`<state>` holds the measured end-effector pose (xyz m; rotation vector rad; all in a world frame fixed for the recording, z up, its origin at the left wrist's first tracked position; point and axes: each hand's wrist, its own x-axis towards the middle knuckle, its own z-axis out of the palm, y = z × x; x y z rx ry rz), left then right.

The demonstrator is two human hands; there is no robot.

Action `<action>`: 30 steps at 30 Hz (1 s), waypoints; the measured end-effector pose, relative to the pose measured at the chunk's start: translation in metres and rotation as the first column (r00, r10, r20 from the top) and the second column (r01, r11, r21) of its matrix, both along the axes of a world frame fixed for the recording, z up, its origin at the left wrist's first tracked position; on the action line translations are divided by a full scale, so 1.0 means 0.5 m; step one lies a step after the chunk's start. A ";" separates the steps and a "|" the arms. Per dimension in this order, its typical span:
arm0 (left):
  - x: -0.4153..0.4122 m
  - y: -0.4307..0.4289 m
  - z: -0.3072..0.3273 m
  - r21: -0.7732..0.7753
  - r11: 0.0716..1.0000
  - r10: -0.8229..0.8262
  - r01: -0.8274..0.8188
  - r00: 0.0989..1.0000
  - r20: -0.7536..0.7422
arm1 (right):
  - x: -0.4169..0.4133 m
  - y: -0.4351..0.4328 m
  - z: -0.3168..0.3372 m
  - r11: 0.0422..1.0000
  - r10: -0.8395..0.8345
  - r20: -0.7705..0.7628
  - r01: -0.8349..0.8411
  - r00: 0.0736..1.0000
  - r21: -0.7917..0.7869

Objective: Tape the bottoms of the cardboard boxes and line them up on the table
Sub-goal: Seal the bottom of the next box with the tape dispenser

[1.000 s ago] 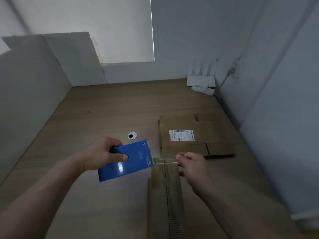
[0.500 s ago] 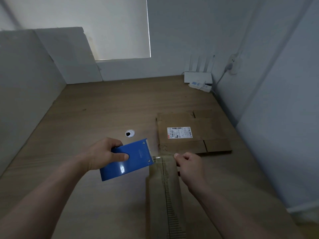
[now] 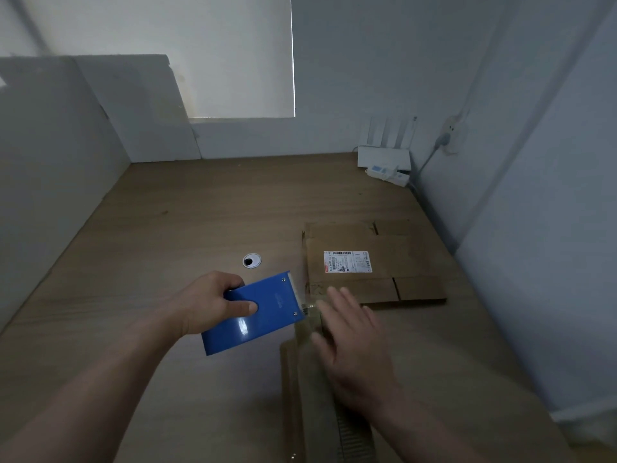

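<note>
My left hand (image 3: 207, 302) has its fingers clenched round the blue tape dispenser (image 3: 267, 315), held just left of the near cardboard box (image 3: 300, 396). My right hand (image 3: 354, 342) is released, fingers straight and spread over that box's top. A flattened cardboard box (image 3: 384, 289) lies on the worktop (image 3: 200, 212) just beyond.

This is looking like a small office corner or a desk nook at home. A wide wooden worktop (image 3: 233, 208) is filling the space between plain white walls (image 3: 384, 61). A round cable hole (image 3: 251, 261) is sitting in it. A white router (image 3: 384, 157) with stick antennas is standing in the far right corner, a power strip (image 3: 389, 173) is lying just beside it, and a plug (image 3: 442, 139) is sitting in a wall socket (image 3: 453, 127). A blind (image 3: 207, 55) is hanging down at the back.
</note>
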<state>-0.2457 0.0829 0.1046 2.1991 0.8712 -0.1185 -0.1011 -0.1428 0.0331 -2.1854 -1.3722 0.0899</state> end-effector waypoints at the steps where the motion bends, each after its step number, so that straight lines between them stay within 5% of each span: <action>1: 0.000 -0.003 -0.001 0.001 1.000 -0.004 0.004 1.000 -0.005 | -0.002 0.001 0.007 0.992 0.052 -0.030 -0.055 0.998 -0.116; 3: -0.001 -0.010 -0.008 -0.004 1.000 -0.015 0.015 1.000 -0.014 | 0.003 -0.003 0.011 0.943 0.101 -0.075 -0.119 0.992 -0.310; 9: -0.034 0.001 -0.018 -0.029 0.999 -0.035 0.034 0.999 -0.031 | 0.016 -0.012 0.002 0.879 0.074 -0.115 -0.119 0.991 -0.462; 30: -0.145 0.001 -0.110 -0.244 0.961 0.139 -0.128 0.990 0.026 | -0.022 0.020 -0.012 0.868 0.040 -0.209 -0.137 0.977 -0.476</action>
